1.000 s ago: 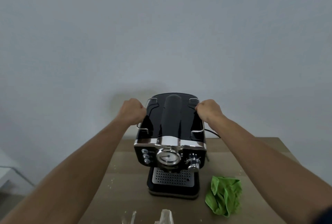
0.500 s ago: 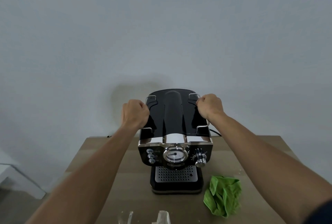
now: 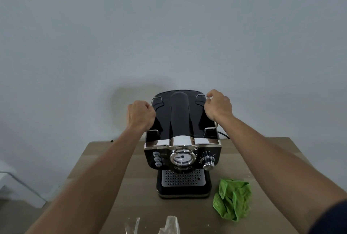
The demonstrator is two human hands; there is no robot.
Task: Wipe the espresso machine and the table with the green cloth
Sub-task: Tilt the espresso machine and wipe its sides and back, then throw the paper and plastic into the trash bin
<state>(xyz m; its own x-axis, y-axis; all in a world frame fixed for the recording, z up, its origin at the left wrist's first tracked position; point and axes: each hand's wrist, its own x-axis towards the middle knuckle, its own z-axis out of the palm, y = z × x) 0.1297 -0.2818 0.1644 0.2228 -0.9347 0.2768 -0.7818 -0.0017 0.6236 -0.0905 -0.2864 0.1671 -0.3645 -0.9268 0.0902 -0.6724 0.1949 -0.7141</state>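
Observation:
A black and chrome espresso machine (image 3: 181, 140) stands on the wooden table (image 3: 105, 186), its front with dial and drip tray facing me. My left hand (image 3: 140, 117) grips the chrome rail on the machine's top left side. My right hand (image 3: 218, 106) grips the rail at the top right, near the back corner. The crumpled green cloth (image 3: 233, 199) lies on the table just right of the machine's base, apart from both hands.
A clear plastic wrapper (image 3: 169, 224) lies at the table's near edge. A plain wall stands close behind the machine, and a black cord (image 3: 224, 135) runs off its back right. A white piece of furniture (image 3: 18, 186) sits low at the left.
Both hands stayed on the machine's top rails while the machine shifted slightly right and back in view. The right hand slid toward the back corner. The cloth has not moved.

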